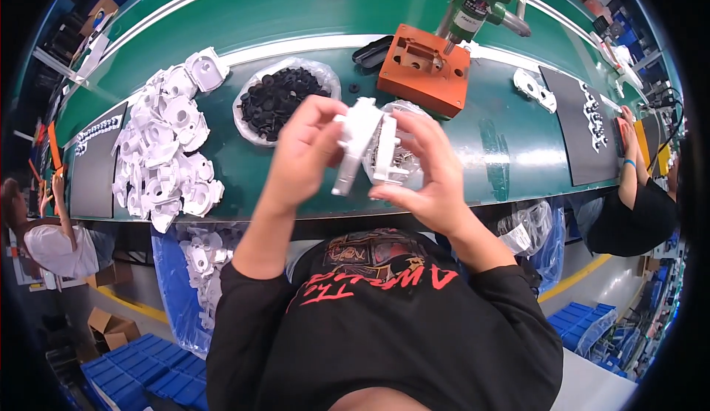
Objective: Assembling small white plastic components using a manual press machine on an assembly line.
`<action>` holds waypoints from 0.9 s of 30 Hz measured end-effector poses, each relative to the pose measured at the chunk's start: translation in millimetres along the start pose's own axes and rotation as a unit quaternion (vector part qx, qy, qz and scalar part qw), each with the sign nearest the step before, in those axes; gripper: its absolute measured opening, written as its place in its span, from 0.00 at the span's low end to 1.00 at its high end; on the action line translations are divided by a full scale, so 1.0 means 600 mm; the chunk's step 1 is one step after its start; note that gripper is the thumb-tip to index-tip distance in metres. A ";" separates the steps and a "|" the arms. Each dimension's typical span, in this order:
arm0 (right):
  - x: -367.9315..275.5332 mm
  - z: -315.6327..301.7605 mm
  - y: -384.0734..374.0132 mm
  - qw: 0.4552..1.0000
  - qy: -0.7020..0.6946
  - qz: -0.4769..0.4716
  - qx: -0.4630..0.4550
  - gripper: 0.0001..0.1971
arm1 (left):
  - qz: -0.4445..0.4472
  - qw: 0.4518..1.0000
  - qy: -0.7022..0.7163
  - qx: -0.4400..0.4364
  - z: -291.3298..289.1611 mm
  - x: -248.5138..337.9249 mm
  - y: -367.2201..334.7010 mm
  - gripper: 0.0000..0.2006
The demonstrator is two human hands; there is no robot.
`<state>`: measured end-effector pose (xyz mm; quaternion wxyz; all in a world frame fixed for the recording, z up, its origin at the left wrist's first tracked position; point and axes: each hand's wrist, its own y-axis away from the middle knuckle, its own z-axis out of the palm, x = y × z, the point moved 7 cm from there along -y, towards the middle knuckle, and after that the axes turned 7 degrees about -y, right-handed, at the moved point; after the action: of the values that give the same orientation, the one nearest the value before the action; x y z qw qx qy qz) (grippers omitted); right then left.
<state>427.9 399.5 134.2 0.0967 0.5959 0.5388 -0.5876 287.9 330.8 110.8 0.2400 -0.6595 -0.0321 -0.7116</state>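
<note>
My left hand grips a white moulded plastic part, which it holds tilted above the bench. Close beside it, a second white plastic part with small pegs along its edge is pinched between the thumb and fingers of my right hand. Whether the two parts touch cannot be made out. Beneath them lies a clear plastic bag of small metal pieces, partly hidden by my hands. Behind my left hand, a bag-lined bowl holds many black round plastic pieces.
White plastic housings are heaped at left. An orange fixture block sits under a green press, beside a black tray. One white part lies near a dark mat at right. Co-workers sit on both sides.
</note>
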 end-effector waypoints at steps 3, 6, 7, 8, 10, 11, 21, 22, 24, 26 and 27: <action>0.008 0.004 0.002 0.993 -0.098 0.046 0.051 0.40 | 0.042 0.999 0.011 0.010 0.031 0.005 0.003 0.10; 0.015 -0.006 0.008 0.992 -0.099 0.049 0.059 0.39 | 0.055 0.998 0.024 0.019 0.041 0.008 0.010 0.12; 0.014 -0.006 0.009 0.997 -0.049 0.039 0.044 0.39 | 0.047 0.999 0.003 0.014 0.043 0.001 0.013 0.12; 0.012 -0.003 0.010 0.997 -0.048 0.039 0.045 0.39 | 0.040 0.999 -0.019 0.007 0.046 -0.003 0.013 0.13; 0.023 0.003 0.014 0.982 -0.142 0.099 0.074 0.40 | 0.053 0.998 -0.041 0.010 0.051 0.001 0.016 0.14; 0.025 0.003 0.015 0.982 -0.142 0.100 0.074 0.40 | 0.066 0.996 -0.065 0.016 0.052 0.004 0.019 0.15; 0.073 -0.018 -0.004 0.959 -0.182 0.199 0.082 0.35 | 0.037 0.990 -0.132 0.038 0.046 -0.019 0.032 0.18; 0.073 -0.017 -0.004 0.965 -0.170 0.190 0.067 0.34 | 0.039 0.981 -0.189 0.024 0.050 -0.012 0.032 0.14; 0.076 -0.016 -0.004 0.970 -0.158 0.180 0.053 0.32 | 0.047 0.972 -0.227 0.022 0.050 0.000 0.030 0.14; 0.084 -0.024 -0.002 0.959 -0.202 0.174 0.093 0.28 | 0.055 0.962 -0.266 0.019 0.055 0.009 0.027 0.13; 0.087 -0.026 0.001 0.959 -0.202 0.175 0.093 0.28 | 0.058 0.955 -0.291 0.019 0.060 0.013 0.024 0.12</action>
<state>423.1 438.4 96.5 0.2488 0.5561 0.3385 -0.7171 326.3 328.9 118.7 0.2739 -0.8339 -0.0752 -0.4732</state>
